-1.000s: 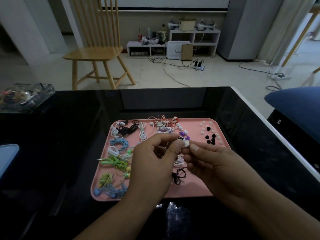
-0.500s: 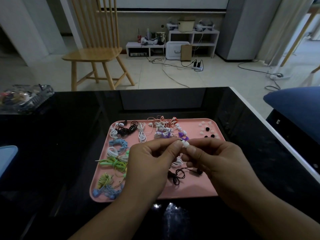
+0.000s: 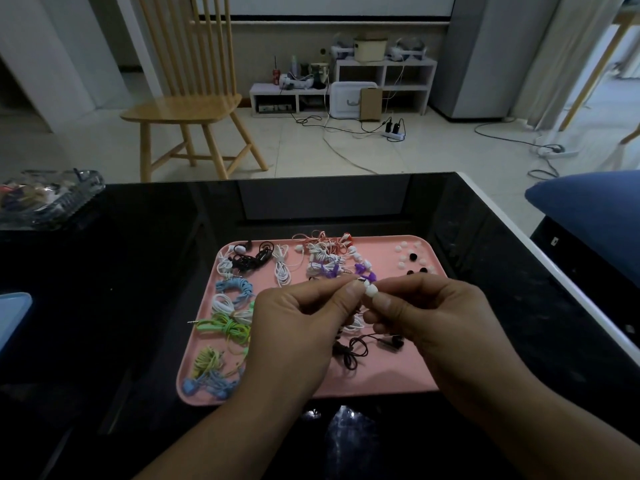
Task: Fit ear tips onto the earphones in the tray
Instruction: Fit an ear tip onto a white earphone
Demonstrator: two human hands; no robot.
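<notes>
While my left hand (image 3: 304, 320) pinches the earbud and my right hand (image 3: 433, 317) pinches the white tip (image 3: 370, 291) above the tray (image 3: 398, 379), I judge the tip soft, light, easily dropped; best held by its skirt. Farther right, spare tips (image 3: 410, 259) lie loose. No writing is legible.

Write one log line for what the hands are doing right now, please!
step: fitting tip | left hand: pinches earbud | right hand: pinches small white rubber ear tip | over: pink plastic tray | spare tips: far right corner
</notes>
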